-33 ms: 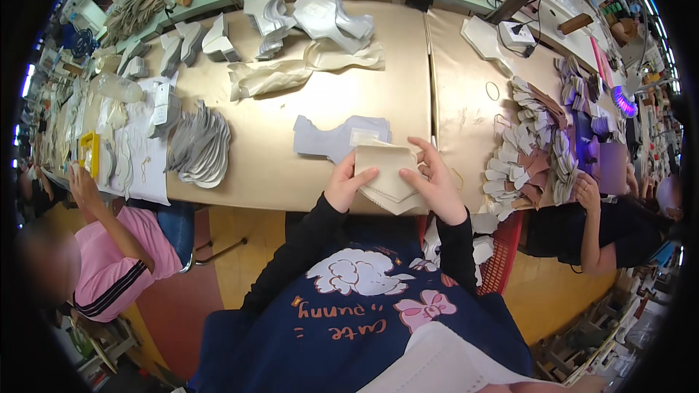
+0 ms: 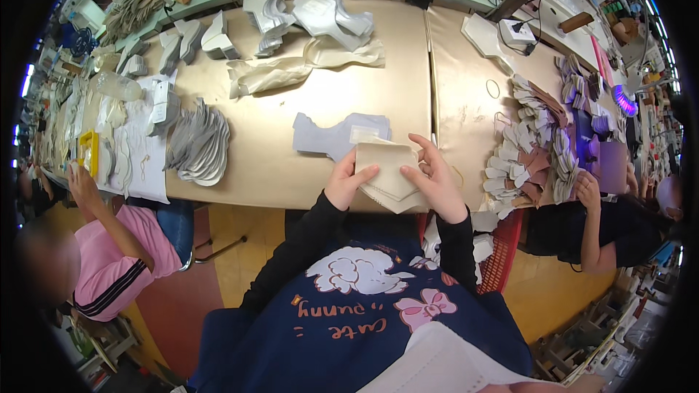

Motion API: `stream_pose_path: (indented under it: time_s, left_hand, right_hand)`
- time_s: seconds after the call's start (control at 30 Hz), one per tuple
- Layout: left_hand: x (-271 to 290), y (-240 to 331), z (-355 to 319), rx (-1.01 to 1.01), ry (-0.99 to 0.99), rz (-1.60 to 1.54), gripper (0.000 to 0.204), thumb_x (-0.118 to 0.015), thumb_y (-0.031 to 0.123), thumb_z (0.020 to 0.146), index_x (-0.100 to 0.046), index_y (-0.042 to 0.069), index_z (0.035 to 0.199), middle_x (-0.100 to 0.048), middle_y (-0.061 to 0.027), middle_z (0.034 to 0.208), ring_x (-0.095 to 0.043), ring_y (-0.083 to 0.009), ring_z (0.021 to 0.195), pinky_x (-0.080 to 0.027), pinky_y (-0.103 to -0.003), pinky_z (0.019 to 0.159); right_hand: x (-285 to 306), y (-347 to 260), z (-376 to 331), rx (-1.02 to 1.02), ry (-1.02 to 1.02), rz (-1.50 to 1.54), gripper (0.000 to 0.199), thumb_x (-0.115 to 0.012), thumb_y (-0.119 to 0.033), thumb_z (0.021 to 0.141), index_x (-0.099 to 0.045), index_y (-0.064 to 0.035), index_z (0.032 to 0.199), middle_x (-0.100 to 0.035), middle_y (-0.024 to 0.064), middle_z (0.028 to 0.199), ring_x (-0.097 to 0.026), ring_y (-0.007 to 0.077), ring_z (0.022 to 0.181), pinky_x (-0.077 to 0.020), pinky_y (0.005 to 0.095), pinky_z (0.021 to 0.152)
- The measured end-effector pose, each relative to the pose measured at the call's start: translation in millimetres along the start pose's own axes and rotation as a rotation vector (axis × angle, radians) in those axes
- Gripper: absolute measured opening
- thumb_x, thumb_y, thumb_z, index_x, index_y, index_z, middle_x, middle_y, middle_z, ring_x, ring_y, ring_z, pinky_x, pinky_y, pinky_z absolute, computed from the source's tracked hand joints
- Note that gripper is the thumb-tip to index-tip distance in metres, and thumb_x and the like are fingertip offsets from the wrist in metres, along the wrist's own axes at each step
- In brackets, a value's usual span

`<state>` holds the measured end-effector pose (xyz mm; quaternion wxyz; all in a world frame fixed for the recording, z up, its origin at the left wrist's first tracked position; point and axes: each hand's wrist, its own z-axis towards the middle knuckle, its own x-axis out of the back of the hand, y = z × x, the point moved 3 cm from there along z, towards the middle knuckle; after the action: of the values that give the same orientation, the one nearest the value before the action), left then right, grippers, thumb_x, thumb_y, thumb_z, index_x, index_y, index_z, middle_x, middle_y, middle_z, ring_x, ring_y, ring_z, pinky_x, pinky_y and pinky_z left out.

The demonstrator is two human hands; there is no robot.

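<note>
Between both hands, over the near edge of the table, is a small stack of cream cut pieces [image 2: 387, 167] with a pointed lower end. My left hand [image 2: 345, 183] grips its left side, thumb on top. My right hand [image 2: 438, 182] pinches the right side with the thumb on the face, its index finger raised along the upper corner. Just beyond them lies a stack of grey-blue cut pieces [image 2: 324, 136] with a pale label [image 2: 364, 133] on it. The cream stack partly covers its near right end.
Grey layered pieces [image 2: 200, 145] lie to the left, and cream strips [image 2: 269, 76] farther back. White stacks [image 2: 328, 14] stand behind those. Heaped pale and brown pieces [image 2: 524, 164] are at right. A red basket [image 2: 501, 255] sits below the table edge. Co-workers sit on both sides.
</note>
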<state>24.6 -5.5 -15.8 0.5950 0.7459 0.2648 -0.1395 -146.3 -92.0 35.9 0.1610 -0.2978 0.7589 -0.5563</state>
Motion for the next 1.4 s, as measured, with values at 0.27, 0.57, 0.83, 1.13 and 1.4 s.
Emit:
stream_pose_path:
  time_s: [0.27, 0.57, 0.83, 1.13, 1.4]
  left_hand:
    - [-9.0, 10.0, 4.2, -0.012, -0.103, -0.053, 0.054, -0.067, 0.004, 0.091, -0.044, 0.000, 0.139, -0.064, -0.0073, 0.119, -0.061, -0.0141, 0.107, -0.049, -0.028, 0.091]
    - [-10.4, 7.5, 0.6, 0.109, 0.130, -0.113, 0.044, -0.070, 0.004, 0.089, -0.054, 0.002, 0.130, -0.070, -0.0057, 0.106, -0.067, -0.0109, 0.092, -0.055, -0.024, 0.076]
    - [-10.4, 11.4, -0.6, 0.067, 0.280, -0.131, 0.034, -0.070, 0.005, 0.089, -0.056, 0.007, 0.120, -0.069, -0.0045, 0.102, -0.067, -0.0121, 0.093, -0.057, -0.026, 0.077]
    - [-24.2, -2.9, 5.6, -0.046, 0.124, -0.080, 0.041, -0.055, 0.011, 0.099, -0.043, 0.010, 0.138, -0.060, -0.0040, 0.119, -0.062, -0.0119, 0.106, -0.056, -0.029, 0.084]
    - [-27.8, -6.2, 0.8, -0.014, 0.049, -0.126, 0.044, -0.058, 0.012, 0.097, -0.039, 0.009, 0.136, -0.054, -0.0023, 0.126, -0.058, -0.0114, 0.112, -0.053, -0.031, 0.092]
  right_hand:
    - [4.9, -7.1, 10.5, 0.096, 0.120, 0.132, 0.043, -0.066, -0.012, 0.091, -0.049, 0.0019, 0.129, -0.060, 0.0059, 0.107, -0.057, 0.0086, 0.091, -0.0470, 0.0233, 0.080]
    - [0.3, -15.4, 13.5, 0.187, 0.169, 0.117, 0.036, -0.065, -0.011, 0.093, -0.055, 0.0022, 0.125, -0.064, 0.0089, 0.111, -0.059, 0.0107, 0.099, -0.0479, 0.0261, 0.087]
    - [28.2, -16.4, -3.8, 0.172, 0.436, 0.314, 0.025, -0.065, -0.014, 0.095, -0.062, 0.0034, 0.113, -0.068, 0.0063, 0.099, -0.061, 0.0079, 0.087, -0.0484, 0.0230, 0.075]
    - [-12.8, -1.3, 6.4, 0.119, 0.174, 0.270, 0.043, -0.058, -0.005, 0.095, -0.037, -0.0048, 0.133, -0.055, 0.0160, 0.126, -0.058, 0.0175, 0.108, -0.0454, 0.0286, 0.092]
    - [11.7, -11.0, 6.7, 0.103, 0.233, 0.103, 0.055, -0.065, -0.003, 0.091, -0.041, -0.0034, 0.140, -0.059, 0.0074, 0.108, -0.058, 0.0081, 0.085, -0.0471, 0.0220, 0.072]
